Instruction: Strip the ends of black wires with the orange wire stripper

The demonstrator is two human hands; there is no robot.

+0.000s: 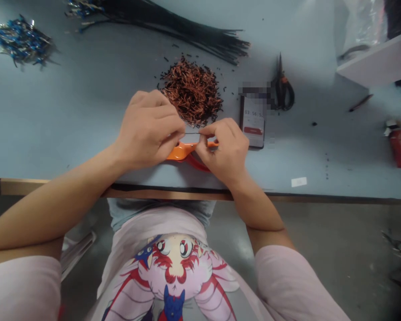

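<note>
The left hand (150,129) and the right hand (225,149) meet close to the near edge of the bench (70,111), a bit left of the middle. Between them is a thin wire (192,133). The left fingers (177,129) are pinched together on one end and the right fingers (210,130) are pinched together on the other end. Just under the hands an orange tool (180,151) lies on the bench, partly hidden by them. A pile of copper bits (192,91) sits just past the hands on the far side, so there is little room there. A phone (253,122) lies just right of the right hand, and black scissors (282,87) lie a bit farther away. To the left of the hands the bench is bare and wide. Far off, a bunch of long black wires (173,24) runs along the back, and a heap of blue-tipped pieces (22,42) sits in the far left corner. On the right, a white shelf (377,62) sticks out over the bench, a red thing (397,147) lies near the right edge, and a white sticker (299,182) is by the near edge. The bench top is pale blue with little black crumbs on it. Below it is a grey floor (321,245).
</note>
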